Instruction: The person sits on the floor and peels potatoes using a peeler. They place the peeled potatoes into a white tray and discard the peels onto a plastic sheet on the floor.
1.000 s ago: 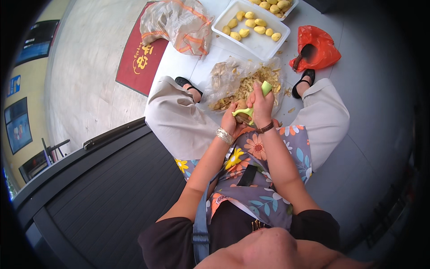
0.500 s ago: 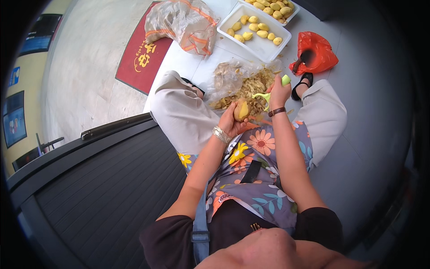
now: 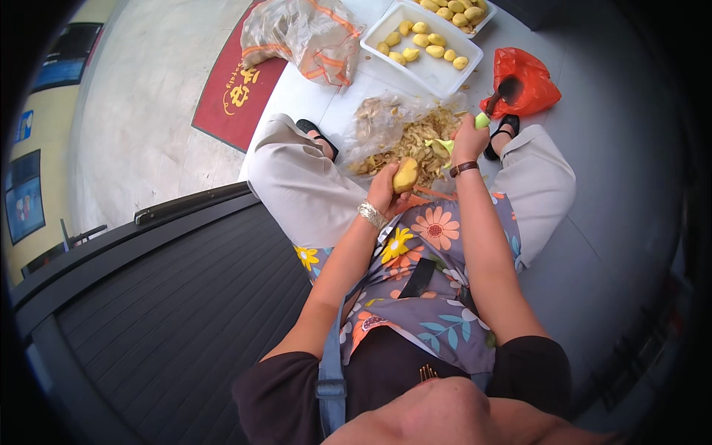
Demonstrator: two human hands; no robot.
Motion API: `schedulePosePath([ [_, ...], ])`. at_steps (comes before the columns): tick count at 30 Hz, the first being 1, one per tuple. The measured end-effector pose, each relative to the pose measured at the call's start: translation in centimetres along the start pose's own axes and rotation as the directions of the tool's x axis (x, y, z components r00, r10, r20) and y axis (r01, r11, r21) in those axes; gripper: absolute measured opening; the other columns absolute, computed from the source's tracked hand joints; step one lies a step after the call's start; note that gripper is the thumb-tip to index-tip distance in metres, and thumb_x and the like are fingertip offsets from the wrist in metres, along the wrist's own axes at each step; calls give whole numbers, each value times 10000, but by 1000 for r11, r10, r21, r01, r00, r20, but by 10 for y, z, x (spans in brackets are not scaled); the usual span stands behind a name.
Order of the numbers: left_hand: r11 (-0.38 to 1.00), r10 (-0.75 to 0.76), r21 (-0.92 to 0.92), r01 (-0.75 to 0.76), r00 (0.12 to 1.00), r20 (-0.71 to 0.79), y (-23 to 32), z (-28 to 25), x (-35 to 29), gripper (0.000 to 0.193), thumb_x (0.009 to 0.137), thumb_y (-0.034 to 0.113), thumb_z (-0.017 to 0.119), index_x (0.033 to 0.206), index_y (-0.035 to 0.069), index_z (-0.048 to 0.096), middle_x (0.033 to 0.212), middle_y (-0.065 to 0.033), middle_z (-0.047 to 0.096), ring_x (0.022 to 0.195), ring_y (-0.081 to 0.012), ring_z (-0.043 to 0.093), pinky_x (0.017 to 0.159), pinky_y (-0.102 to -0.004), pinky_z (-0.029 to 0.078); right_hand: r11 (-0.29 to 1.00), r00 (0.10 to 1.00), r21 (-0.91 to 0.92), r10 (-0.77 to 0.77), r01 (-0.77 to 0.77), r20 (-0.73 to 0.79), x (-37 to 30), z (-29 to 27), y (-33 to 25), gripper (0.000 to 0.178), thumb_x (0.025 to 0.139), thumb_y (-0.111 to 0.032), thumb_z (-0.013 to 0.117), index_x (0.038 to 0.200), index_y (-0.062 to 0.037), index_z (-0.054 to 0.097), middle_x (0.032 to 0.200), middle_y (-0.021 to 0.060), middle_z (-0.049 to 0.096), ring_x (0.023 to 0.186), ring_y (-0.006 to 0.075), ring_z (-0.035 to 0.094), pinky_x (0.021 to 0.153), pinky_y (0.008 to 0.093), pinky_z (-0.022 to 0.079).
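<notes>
My left hand (image 3: 383, 189) is closed around a potato (image 3: 406, 175), partly peeled, with bare yellow flesh showing on its upper side and some brown skin left. To its right, my right hand (image 3: 470, 141) grips the light green handle of a peeler (image 3: 482, 120). The peeler's head points left toward the potato, and a gap lies between them. Below both hands, a heap of peelings (image 3: 423, 144) lies on a clear plastic bag (image 3: 374, 122) between my feet.
A white tray (image 3: 475, 63) with several peeled potatoes stands ahead, a fuller potato tray (image 3: 486, 22) behind it. A striped plastic sack (image 3: 304, 37) is at the far left, by a red mat (image 3: 230, 96). A red bag (image 3: 538, 89) with something dark lies right. A dark slatted panel (image 3: 185, 311) is at my left.
The peeler has moved right and away from the potato, its handle tilting farther out. The potato has turned in my left hand and shows more bare flesh.
</notes>
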State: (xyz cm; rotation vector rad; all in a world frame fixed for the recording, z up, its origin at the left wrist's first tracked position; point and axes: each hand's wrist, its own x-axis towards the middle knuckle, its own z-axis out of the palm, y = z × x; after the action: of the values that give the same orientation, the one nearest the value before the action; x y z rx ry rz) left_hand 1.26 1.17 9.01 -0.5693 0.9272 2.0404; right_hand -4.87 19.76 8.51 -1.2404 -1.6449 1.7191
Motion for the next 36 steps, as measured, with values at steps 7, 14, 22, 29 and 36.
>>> schedulePosePath([
  [7, 999, 45, -8, -45, 999, -25, -12, -9, 19, 383, 920, 427, 345, 1013, 87, 495, 769, -44, 536, 570, -128, 462, 476, -232, 372, 942, 981, 276, 170, -190, 97, -58, 3, 0, 177, 802, -138, 529, 690, -30, 445, 467, 39, 431, 344, 143, 411, 352, 281, 337],
  [14, 975, 104, 207, -85, 991, -82, -6, 5, 7, 329, 913, 328, 376, 1064, 67, 507, 803, -20, 554, 601, -101, 474, 482, -205, 368, 993, 997, 91, 76, -75, -10, -19, 2, 2, 193, 764, -137, 517, 659, 0, 431, 519, 91, 508, 356, 171, 464, 366, 310, 374],
  [22, 986, -42, -157, 49, 998, 44, -7, -5, 15, 377, 917, 439, 362, 970, 86, 484, 729, -51, 517, 499, -130, 435, 430, -228, 360, 839, 962, 473, 257, -269, 92, -40, -6, -1, 158, 802, -133, 531, 719, -54, 422, 515, 33, 424, 379, 152, 415, 361, 295, 352],
  [29, 996, 83, -38, -82, 996, 33, -9, -8, 15, 292, 931, 352, 312, 1048, 132, 464, 786, -53, 534, 485, -109, 400, 411, -204, 299, 945, 976, 258, 171, -202, 135, -63, 11, 4, 161, 806, -151, 523, 755, -40, 417, 494, 32, 420, 361, 150, 406, 354, 290, 342],
  [36, 990, 76, -123, -75, 997, 1, -3, 0, 10, 360, 922, 383, 362, 1155, 124, 452, 906, -71, 542, 724, -188, 524, 591, -283, 447, 994, 996, 111, 29, -19, -89, -8, -1, 12, 214, 796, -176, 525, 699, -8, 435, 505, 63, 488, 371, 162, 464, 392, 295, 370],
])
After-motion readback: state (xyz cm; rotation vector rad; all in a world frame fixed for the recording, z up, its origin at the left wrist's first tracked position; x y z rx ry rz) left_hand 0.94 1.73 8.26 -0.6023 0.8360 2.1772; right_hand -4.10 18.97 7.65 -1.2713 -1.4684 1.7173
